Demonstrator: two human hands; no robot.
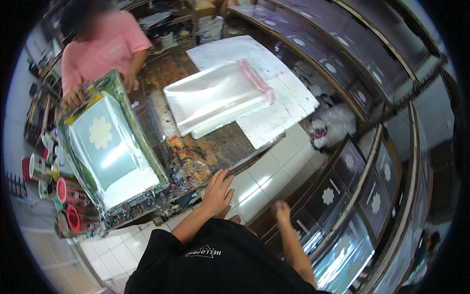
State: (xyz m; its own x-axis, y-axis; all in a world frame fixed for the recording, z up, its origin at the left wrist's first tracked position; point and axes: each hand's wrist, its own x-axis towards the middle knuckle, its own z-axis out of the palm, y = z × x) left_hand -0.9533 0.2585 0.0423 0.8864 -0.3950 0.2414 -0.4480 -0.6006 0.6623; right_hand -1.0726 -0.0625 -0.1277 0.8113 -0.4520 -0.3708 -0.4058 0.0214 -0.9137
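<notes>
Over on the far left, well away from either hand, there's a bunch of paint cans [36,169] and pink-rimmed pots [68,215] crowded along the counter [215,147] edge. Next to them sits the screen frame [110,142], a flower shape showing in its mesh, tilted a bit, and a co-worker in a pink shirt [100,49] has both hands on its far end, one hand [72,96] at the left corner and the other [130,81] at the right. The frame's near corner is just left of and a little beyond my left hand [217,192]. That hand lies flat, fingers spread, palm down on the near edge of the paint-splattered counter, gripping nothing. Farther out from it, near the middle of the counter, lies a stack of clear bags [218,98] with a pink strip along one end, resting on a sheet of white paper [289,103]. My right hand [282,211] is off the counter, right of the left one and hanging over the tiled floor [267,169]; it's blurry, so can't tell whether the fingers are curled or loose, but it doesn't seem to hold anything. Right of that run long racks of dark printed sheets [342,188] with white flowers.
</notes>
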